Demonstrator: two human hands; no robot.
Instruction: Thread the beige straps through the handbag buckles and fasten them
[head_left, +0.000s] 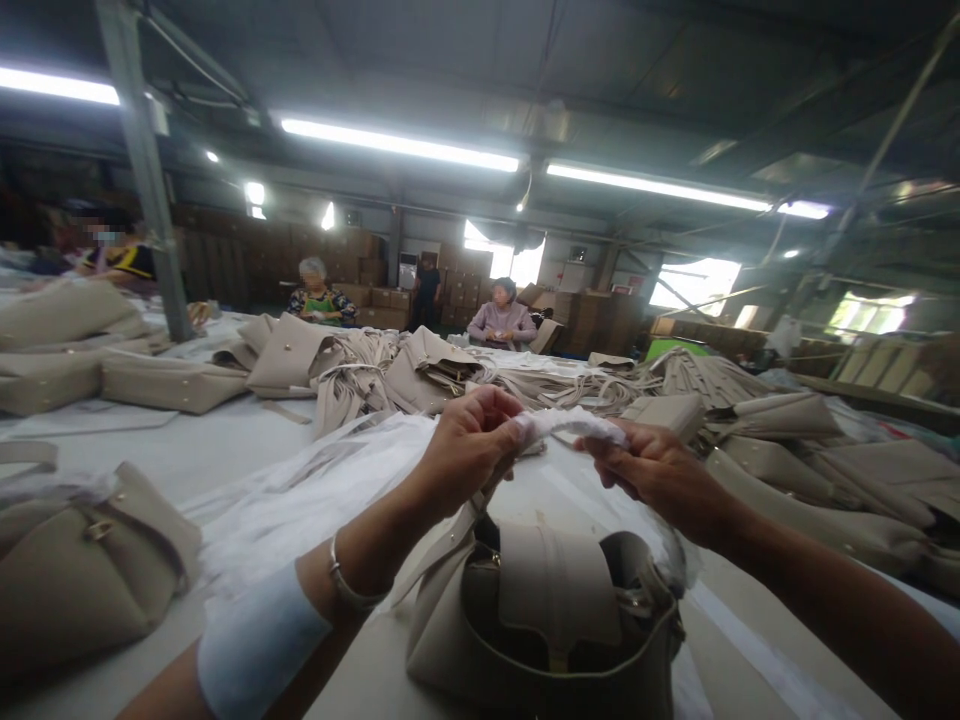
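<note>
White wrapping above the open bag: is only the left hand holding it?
No, the left hand and the right hand each grip part of the white wrapping.

The one view looks out from the person's head, facing forward and down over the desk (255, 435); the left grip (480, 435) and right grip (652, 465) are close to the lens, around mid-frame; the open bag (559, 590) is also near, seen from above at bottom centre; the ceiling lights (401, 145), well beyond, slope down rightward across the upper frame.
</note>
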